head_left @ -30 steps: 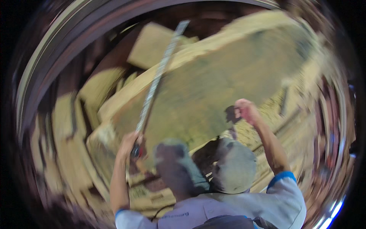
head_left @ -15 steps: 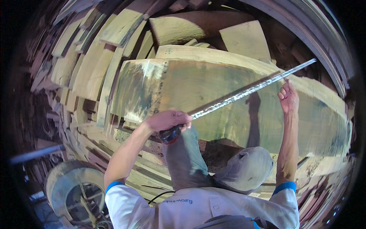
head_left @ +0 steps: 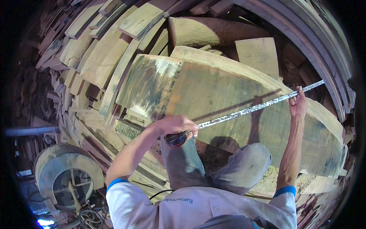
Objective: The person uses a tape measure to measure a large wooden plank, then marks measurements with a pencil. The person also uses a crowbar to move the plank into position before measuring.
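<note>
My left hand point(head_left: 178, 125) is closed round a dark tape measure case point(head_left: 176, 139), above my left knee. From it the worn, pale tape blade point(head_left: 249, 110) runs out to the right and away, held above a broad wooden slab point(head_left: 206, 87). Toward the blade's far end, my right hand point(head_left: 298, 104) pinches it between thumb and fingers; a short length and the hooked tip stick out beyond. The slab has a stained, greyish-brown face with a whitish patch at its left end. Shadows of the blade and my right arm fall across it.
Stacked boards point(head_left: 103, 65) crowd the left side. A loose wood piece point(head_left: 258, 55) and a thick block point(head_left: 206, 32) lie beyond the slab. Long curved beams point(head_left: 305, 42) line the far right. A round wheel-like housing point(head_left: 70, 177) with coiled cord stands at lower left.
My right hand's fingers have come up onto the blade and now grip it near its end. The blade lies at a flatter angle. The whole view has shifted and turned slightly.
</note>
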Tool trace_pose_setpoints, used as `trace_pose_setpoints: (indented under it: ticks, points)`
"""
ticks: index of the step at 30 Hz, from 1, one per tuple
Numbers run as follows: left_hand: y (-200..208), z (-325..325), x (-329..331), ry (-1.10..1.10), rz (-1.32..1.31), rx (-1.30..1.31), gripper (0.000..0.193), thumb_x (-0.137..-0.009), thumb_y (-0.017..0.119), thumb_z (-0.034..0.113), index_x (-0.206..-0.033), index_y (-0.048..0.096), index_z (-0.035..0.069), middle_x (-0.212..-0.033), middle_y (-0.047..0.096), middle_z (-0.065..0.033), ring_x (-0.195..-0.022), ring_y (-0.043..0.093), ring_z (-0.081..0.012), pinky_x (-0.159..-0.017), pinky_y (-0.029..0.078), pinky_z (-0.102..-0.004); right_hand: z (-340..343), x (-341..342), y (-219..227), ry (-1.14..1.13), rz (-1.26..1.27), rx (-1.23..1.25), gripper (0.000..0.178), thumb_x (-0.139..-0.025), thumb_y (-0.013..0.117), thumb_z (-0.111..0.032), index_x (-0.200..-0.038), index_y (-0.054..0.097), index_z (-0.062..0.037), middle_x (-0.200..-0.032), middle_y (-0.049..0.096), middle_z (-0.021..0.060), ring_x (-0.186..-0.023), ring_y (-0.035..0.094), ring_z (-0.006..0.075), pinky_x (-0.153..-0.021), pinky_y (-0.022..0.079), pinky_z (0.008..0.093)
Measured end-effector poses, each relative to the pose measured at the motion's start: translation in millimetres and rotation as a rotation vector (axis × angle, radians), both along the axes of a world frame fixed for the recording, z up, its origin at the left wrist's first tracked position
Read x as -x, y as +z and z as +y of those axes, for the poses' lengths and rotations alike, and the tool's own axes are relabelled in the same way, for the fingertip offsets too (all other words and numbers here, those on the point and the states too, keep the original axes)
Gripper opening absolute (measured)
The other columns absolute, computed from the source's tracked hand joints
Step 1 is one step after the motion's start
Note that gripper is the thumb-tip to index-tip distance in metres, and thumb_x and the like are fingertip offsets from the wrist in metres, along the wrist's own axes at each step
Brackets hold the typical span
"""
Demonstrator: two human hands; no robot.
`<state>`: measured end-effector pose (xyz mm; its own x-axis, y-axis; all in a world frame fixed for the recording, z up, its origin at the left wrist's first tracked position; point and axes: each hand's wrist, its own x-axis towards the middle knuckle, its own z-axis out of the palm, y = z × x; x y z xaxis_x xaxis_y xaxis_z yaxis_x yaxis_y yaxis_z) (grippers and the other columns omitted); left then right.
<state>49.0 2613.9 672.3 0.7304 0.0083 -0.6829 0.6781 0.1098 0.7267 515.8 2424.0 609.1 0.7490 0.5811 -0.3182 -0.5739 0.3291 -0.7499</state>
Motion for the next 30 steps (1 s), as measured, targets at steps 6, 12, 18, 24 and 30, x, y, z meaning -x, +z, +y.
trace_pose_setpoints:
  ticks: [6,12,18,24,30]
  points:
    - [-9.8,24.2,12.9,0.048,-0.038,0.056,0.031,-0.092,0.063,0.032,-0.099,0.069,0.002,-0.077,0.063,0.0007,-0.070,0.058,-0.0089,-0.068,0.046,-0.0240,-2.3,-15.2,-32.9,-0.029,0.013,0.034,0.017,-0.096,0.060,-0.021,-0.094,0.062,-0.0043,-0.064,0.046,-0.0048,-0.049,0.037,0.0055,-0.040,0.032,0.0208]
    - [-22.9,92.4,61.2,0.165,-0.018,-0.089,0.028,-0.085,0.071,0.033,-0.095,0.069,0.006,-0.076,0.061,0.0008,-0.069,0.057,-0.0077,-0.066,0.046,-0.0234,1.9,-23.6,-60.7,-0.108,0.027,0.089,0.016,-0.095,0.061,-0.022,-0.095,0.061,-0.0063,-0.063,0.041,-0.0054,-0.051,0.038,0.0051,-0.041,0.033,0.0208]
    - [-45.7,184.1,43.5,0.108,0.109,-0.600,0.024,-0.085,0.072,0.027,-0.090,0.070,0.004,-0.074,0.065,-0.0034,-0.073,0.059,-0.0103,-0.071,0.046,-0.0285,74.7,52.5,-90.6,0.139,0.157,0.105,0.020,-0.095,0.060,-0.023,-0.105,0.060,-0.0054,-0.063,0.032,-0.0074,-0.051,0.027,0.0060,-0.045,0.026,0.0222]
    - [-82.3,231.5,30.1,0.110,0.145,-0.890,0.030,-0.090,0.064,0.031,-0.085,0.072,0.003,-0.079,0.069,-0.0080,-0.076,0.062,-0.0174,-0.073,0.047,-0.0340,124.4,103.7,-110.4,0.066,0.256,0.191,0.016,-0.094,0.062,-0.021,-0.100,0.061,-0.0063,-0.061,0.033,-0.0064,-0.048,0.029,0.0068,-0.045,0.030,0.0232]
    - [-120.0,261.4,43.3,0.108,0.112,-1.105,0.027,-0.090,0.063,0.028,-0.092,0.073,0.002,-0.077,0.068,-0.0132,-0.073,0.064,-0.0243,-0.074,0.048,-0.0373,116.7,101.8,-140.3,-0.039,0.337,0.223,0.012,-0.094,0.062,-0.020,-0.094,0.058,-0.0084,-0.062,0.033,-0.0060,-0.048,0.029,0.0075,-0.044,0.031,0.0236]
